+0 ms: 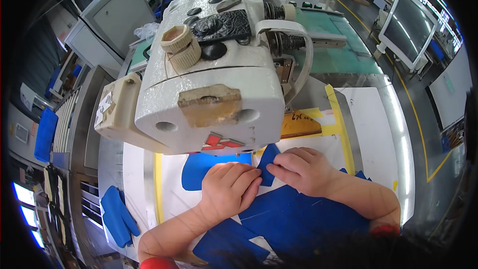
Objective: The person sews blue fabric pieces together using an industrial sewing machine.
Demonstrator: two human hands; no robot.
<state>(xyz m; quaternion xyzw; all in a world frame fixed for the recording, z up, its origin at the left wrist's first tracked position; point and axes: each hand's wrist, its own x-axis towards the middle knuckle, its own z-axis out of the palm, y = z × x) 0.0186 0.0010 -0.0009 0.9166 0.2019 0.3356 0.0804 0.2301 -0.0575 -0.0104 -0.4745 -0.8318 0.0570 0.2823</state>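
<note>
Below the head of a white sewing machine [209,109], my two hands meet over blue fabric. My right hand [308,172] pinches a small folded blue fabric piece [267,162] between thumb and fingers. From the other side, my left hand [230,189] has its fingers curled together against the same piece's left edge; its fingertips are partly hidden. A blue fabric panel with a rounded corner [196,172] lies flat beneath the machine head, next to my left hand. The needle area is mostly hidden by the machine head.
A large blue fabric sheet [308,216] spreads below my hands, with another blue piece [231,244] to its left. Folded blue pieces [118,216] lie at the table's left. Yellow tape strips [341,129] mark the white work surface. A monitor [409,27] stands at the far right.
</note>
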